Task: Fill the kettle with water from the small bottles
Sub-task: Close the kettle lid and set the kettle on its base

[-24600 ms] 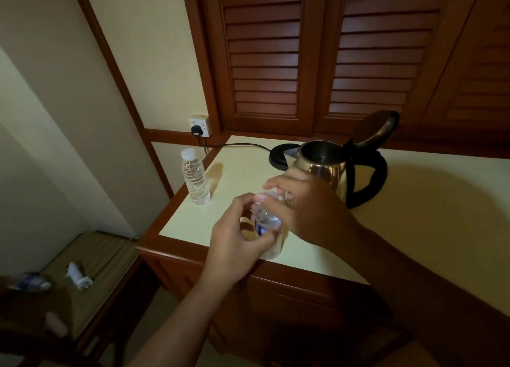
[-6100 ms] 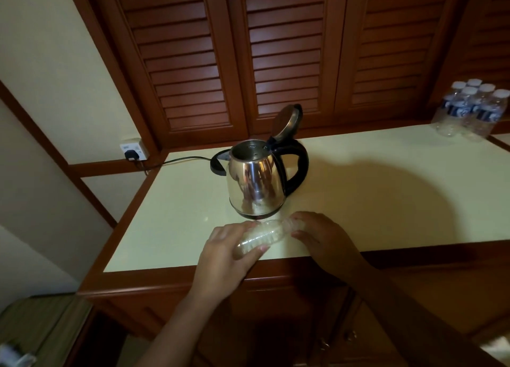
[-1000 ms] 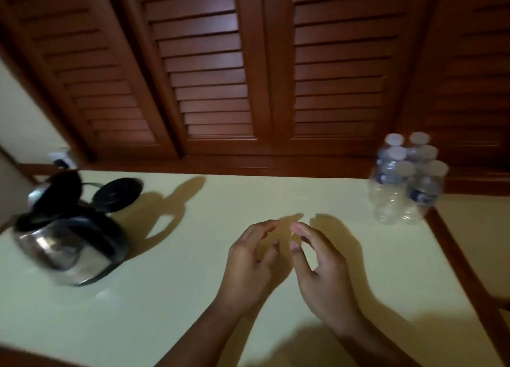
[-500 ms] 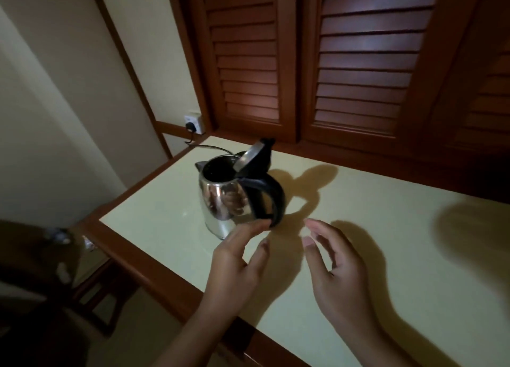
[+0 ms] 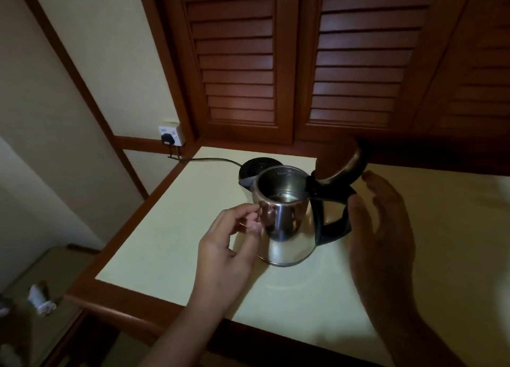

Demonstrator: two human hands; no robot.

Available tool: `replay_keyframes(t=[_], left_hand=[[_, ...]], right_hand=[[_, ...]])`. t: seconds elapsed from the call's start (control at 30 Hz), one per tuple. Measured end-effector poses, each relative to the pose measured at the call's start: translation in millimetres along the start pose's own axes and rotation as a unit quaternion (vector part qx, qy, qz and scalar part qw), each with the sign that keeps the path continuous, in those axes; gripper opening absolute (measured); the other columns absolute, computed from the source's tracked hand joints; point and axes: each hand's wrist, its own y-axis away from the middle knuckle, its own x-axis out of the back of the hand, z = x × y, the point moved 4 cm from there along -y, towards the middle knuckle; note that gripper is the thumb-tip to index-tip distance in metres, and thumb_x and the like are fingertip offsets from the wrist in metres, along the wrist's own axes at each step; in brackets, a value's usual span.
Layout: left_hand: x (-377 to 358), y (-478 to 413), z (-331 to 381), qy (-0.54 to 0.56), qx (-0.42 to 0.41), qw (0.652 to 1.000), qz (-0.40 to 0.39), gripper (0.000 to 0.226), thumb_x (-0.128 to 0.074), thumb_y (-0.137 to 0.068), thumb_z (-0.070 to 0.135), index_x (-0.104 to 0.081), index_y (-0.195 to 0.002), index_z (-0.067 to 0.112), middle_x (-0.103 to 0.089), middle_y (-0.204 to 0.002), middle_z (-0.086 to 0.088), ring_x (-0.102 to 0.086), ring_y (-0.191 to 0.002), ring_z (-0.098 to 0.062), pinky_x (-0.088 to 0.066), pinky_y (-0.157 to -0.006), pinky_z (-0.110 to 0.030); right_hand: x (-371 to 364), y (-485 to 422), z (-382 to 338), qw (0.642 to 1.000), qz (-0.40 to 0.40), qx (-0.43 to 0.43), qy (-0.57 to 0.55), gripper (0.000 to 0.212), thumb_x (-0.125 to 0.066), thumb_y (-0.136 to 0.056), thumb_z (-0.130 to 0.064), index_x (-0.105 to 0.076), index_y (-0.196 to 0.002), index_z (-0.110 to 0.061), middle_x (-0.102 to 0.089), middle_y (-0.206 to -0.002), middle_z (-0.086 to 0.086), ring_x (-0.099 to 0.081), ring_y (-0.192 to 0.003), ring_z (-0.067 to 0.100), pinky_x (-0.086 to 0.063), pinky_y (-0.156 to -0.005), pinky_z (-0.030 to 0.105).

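Observation:
A steel kettle (image 5: 287, 223) with a black handle stands on the pale countertop (image 5: 171, 245), its lid (image 5: 338, 162) flipped up and some water showing inside. My left hand (image 5: 229, 245) is at the kettle's left side, fingers loosely curled with the tips at the spout, holding nothing. My right hand (image 5: 383, 228) hovers just right of the handle, fingers spread and straight, not touching it. No small bottle is in view.
The kettle's black base (image 5: 258, 166) sits behind it, its cord running to a wall socket (image 5: 171, 135). Louvred wooden doors back the counter. A lower bench (image 5: 44, 297) with small objects is at the left, below the counter's wooden edge.
The view has swung closer to the kettle. Both hands have moved up to it, the left to the spout side, the right beside the handle.

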Motion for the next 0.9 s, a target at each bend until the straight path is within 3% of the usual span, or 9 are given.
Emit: replay_keyframes(t=[0.1, 0.27, 0.37, 0.43, 0.53, 0.63, 0.77, 0.9], left_hand=[[1.9, -8.3, -2.6, 0.017, 0.001, 1.0, -0.012, 0.025, -0.068, -0.101, 0.014, -0.069, -0.121, 0.029, -0.073, -0.118, 0.012, -0.068, -0.115, -0.017, -0.058, -0.088, -0.026], [2.4, -13.8, -2.3, 0.042, 0.006, 0.999, -0.018, 0.027, -0.069, -0.099, 0.011, -0.069, -0.121, 0.028, -0.072, -0.116, 0.011, -0.067, -0.112, -0.014, -0.055, -0.085, -0.018], [3.3, -18.0, -1.3, 0.051, -0.004, 0.998, -0.026, 0.027, -0.068, -0.099, 0.01, -0.069, -0.121, 0.026, -0.072, -0.116, 0.009, -0.067, -0.113, -0.014, -0.054, -0.089, -0.019], [4.3, -20.9, -0.4, 0.053, -0.007, 0.998, -0.028, 0.027, -0.068, -0.099, 0.01, -0.069, -0.121, 0.027, -0.072, -0.117, 0.01, -0.067, -0.114, -0.012, -0.053, -0.089, -0.016], [5.9, -23.5, 0.4, 0.063, -0.006, 0.997, -0.033, 0.028, -0.068, -0.099, 0.011, -0.069, -0.12, 0.029, -0.072, -0.117, 0.012, -0.067, -0.115, -0.011, -0.051, -0.088, -0.013], [7.8, -25.0, 0.2, 0.068, -0.008, 0.997, -0.04, 0.028, -0.068, -0.099, 0.011, -0.069, -0.119, 0.031, -0.072, -0.117, 0.013, -0.066, -0.116, -0.011, -0.051, -0.089, -0.014], [12.1, -26.7, -0.3, 0.068, -0.011, 0.997, -0.042, 0.027, -0.068, -0.1, 0.012, -0.069, -0.12, 0.03, -0.071, -0.117, 0.015, -0.066, -0.114, -0.01, -0.05, -0.088, -0.012], [17.6, -28.4, -3.8, 0.06, -0.011, 0.997, -0.043, 0.027, -0.067, -0.1, 0.013, -0.069, -0.123, 0.026, -0.07, -0.118, 0.014, -0.065, -0.114, -0.008, -0.05, -0.089, -0.011]], right_hand=[[-5.9, -6.6, -15.7, 1.0, 0.009, 0.001, 0.005, 0.058, -0.051, -0.08, -0.063, -0.057, -0.13, -0.034, -0.058, -0.127, -0.024, -0.05, -0.12, -0.011, -0.037, -0.094, 0.003], [-12.4, -12.3, -27.1, 0.999, 0.034, 0.019, 0.03, 0.045, -0.057, -0.087, -0.057, -0.063, -0.125, -0.034, -0.063, -0.125, -0.017, -0.055, -0.122, 0.001, -0.042, -0.102, 0.023], [-18.0, -13.0, -32.4, 0.998, 0.051, 0.032, 0.034, 0.023, -0.062, -0.094, -0.043, -0.062, -0.117, -0.041, -0.061, -0.12, -0.024, -0.055, -0.118, -0.004, -0.04, -0.099, 0.018], [-23.0, -12.2, -40.6, 0.995, 0.056, 0.061, 0.046, 0.019, -0.064, -0.095, -0.036, -0.061, -0.113, -0.042, -0.059, -0.116, -0.027, -0.055, -0.116, -0.002, -0.037, -0.093, 0.008], [-32.0, -13.8, -51.0, 0.985, 0.048, 0.114, 0.116, 0.022, -0.065, -0.093, -0.036, -0.068, -0.114, -0.028, -0.061, -0.119, -0.016, -0.054, -0.117, 0.006, -0.032, -0.091, 0.0], [-44.3, -16.8, -54.5, 0.968, 0.018, 0.161, 0.19, 0.034, -0.062, -0.093, -0.045, -0.07, -0.116, -0.022, -0.059, -0.129, -0.007, -0.05, -0.123, 0.01, -0.032, -0.102, 0.011], [-61.1, -16.6, -54.8, 0.941, -0.018, 0.233, 0.244, 0.039, -0.063, -0.091, -0.046, -0.072, -0.116, -0.018, -0.057, -0.133, -0.002, -0.044, -0.124, 0.006, -0.04, -0.106, 0.033], [-73.1, -14.1, -54.3, 0.913, -0.056, 0.265, 0.304, 0.034, -0.064, -0.089, -0.043, -0.072, -0.114, -0.02, -0.058, -0.134, 0.001, -0.051, -0.127, 0.023, -0.041, -0.104, 0.048]])
